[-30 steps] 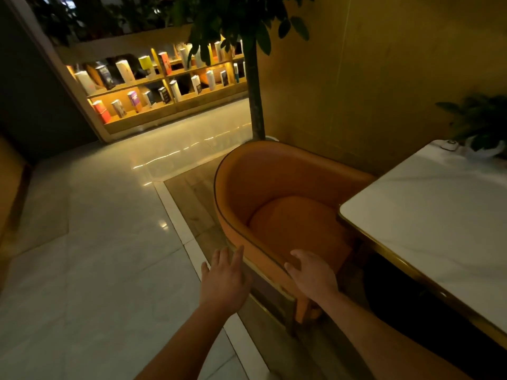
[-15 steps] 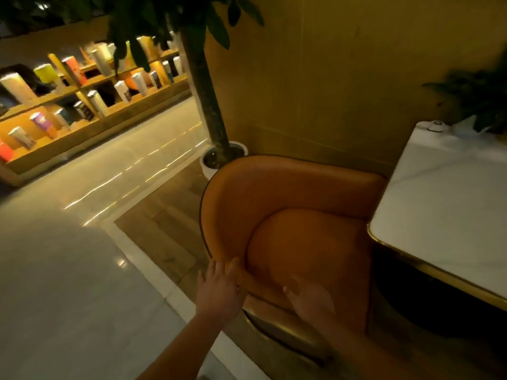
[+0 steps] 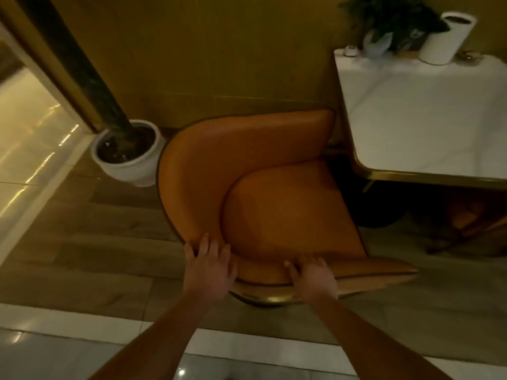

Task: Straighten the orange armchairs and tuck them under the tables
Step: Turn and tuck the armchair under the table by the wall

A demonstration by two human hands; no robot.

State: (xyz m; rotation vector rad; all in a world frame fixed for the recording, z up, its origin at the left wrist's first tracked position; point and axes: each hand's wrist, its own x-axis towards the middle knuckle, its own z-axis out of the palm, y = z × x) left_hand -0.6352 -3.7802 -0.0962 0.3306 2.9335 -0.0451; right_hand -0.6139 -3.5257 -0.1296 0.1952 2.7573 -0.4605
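An orange tub armchair (image 3: 279,204) with a curved back stands on the wooden floor, its open front facing right toward a white marble table (image 3: 428,119) with a gold rim. The seat's front edge reaches the table's near left corner. My left hand (image 3: 210,266) grips the near armrest rim where it curves into the back, fingers over the top. My right hand (image 3: 311,278) holds the same near rim further right. A gold base shows under the chair between my hands.
A white pot (image 3: 129,152) with a tree trunk stands just left of the chair back, against the yellow wall. On the table's far end sit a plant (image 3: 389,20), a white cylinder (image 3: 444,37) and a small round object (image 3: 350,50). Glossy tile floor lies behind me.
My view has swung down and right over the chair. Both hands went from reaching toward the chair's near rim to gripping it. The chair's front now sits closer to the table corner.
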